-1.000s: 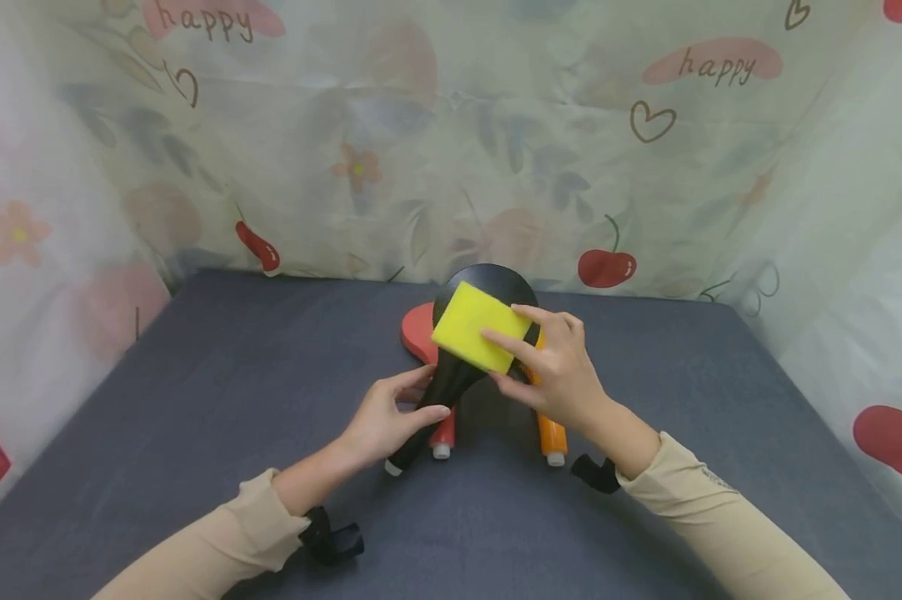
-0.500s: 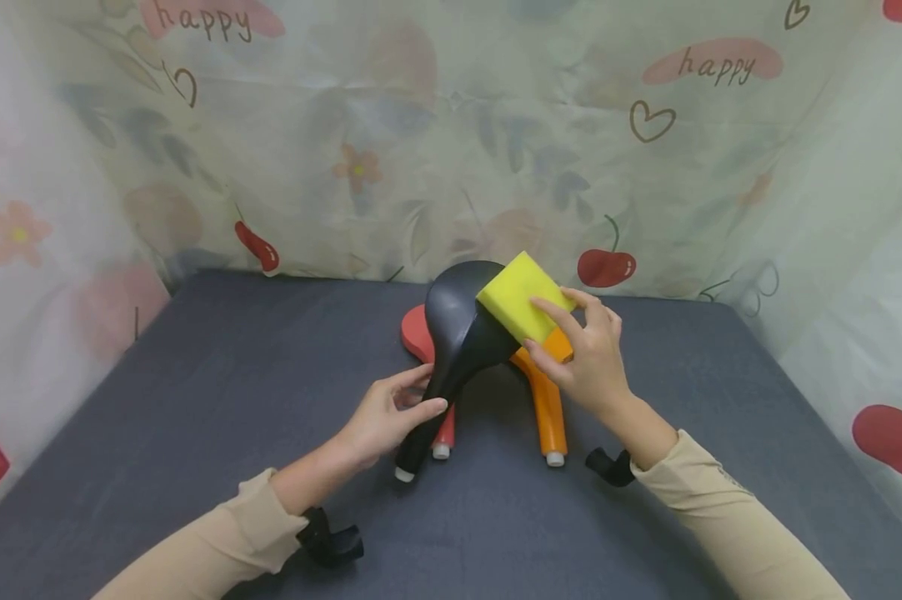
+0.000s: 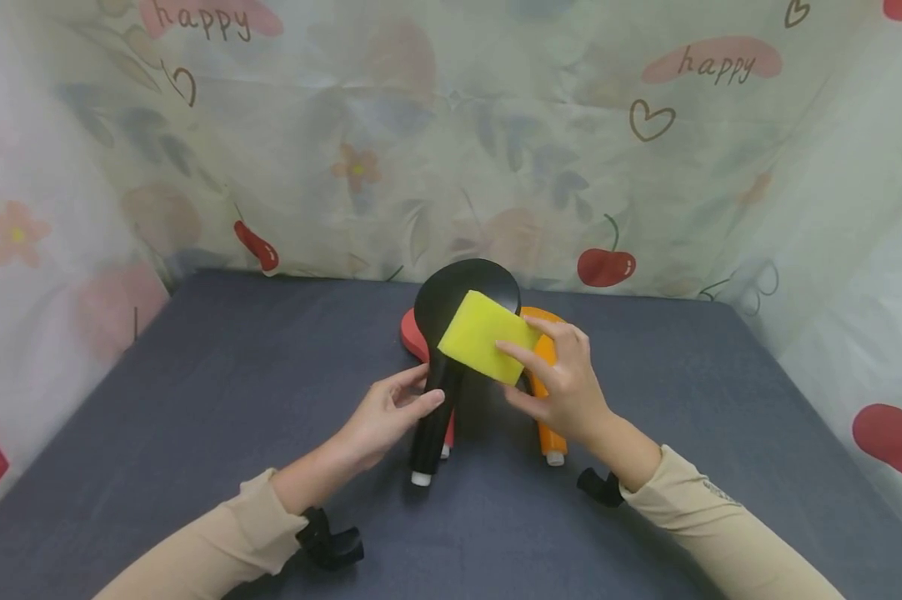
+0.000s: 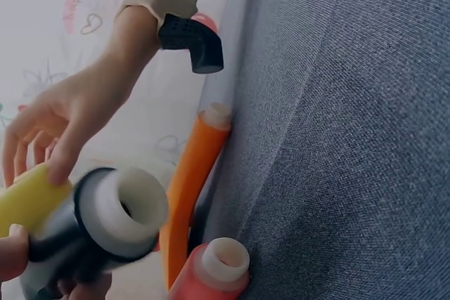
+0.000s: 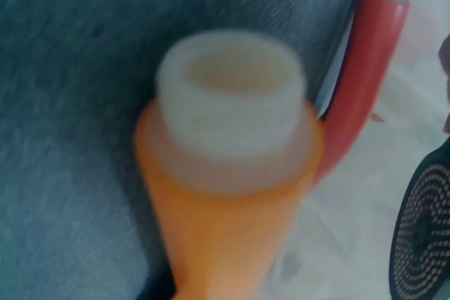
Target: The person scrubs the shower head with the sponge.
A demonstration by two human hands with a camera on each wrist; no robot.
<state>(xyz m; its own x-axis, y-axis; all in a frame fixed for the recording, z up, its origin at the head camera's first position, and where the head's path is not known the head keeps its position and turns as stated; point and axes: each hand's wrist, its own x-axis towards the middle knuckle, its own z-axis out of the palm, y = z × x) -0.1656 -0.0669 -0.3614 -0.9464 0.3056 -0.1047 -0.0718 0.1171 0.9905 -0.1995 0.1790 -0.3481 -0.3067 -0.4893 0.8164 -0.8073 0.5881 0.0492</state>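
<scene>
In the head view my left hand (image 3: 386, 417) grips the black handle of a shower head (image 3: 434, 425), thumb on top, its round head pointing away from me. Over the lower part of that head lies a yellow sponge (image 3: 484, 337), pinched between the thumb and fingers of my right hand (image 3: 559, 375). The left wrist view shows the white threaded handle end (image 4: 123, 205) close up, beside the sponge (image 4: 31, 198). The perforated spray face (image 5: 425, 233) appears at the edge of the right wrist view, turned downward, away from the head camera.
A red shower head (image 3: 413, 335) lies behind the black one, partly hidden by it. To the right lies an orange shower head (image 3: 548, 433), partly covered by my right hand. The dark grey tabletop (image 3: 271, 358) ends at a printed curtain (image 3: 451, 183).
The sponge has gone to the right edge of the black shower head, then back left and down over it. The shower head has turned in my left hand, its handle end swinging right.
</scene>
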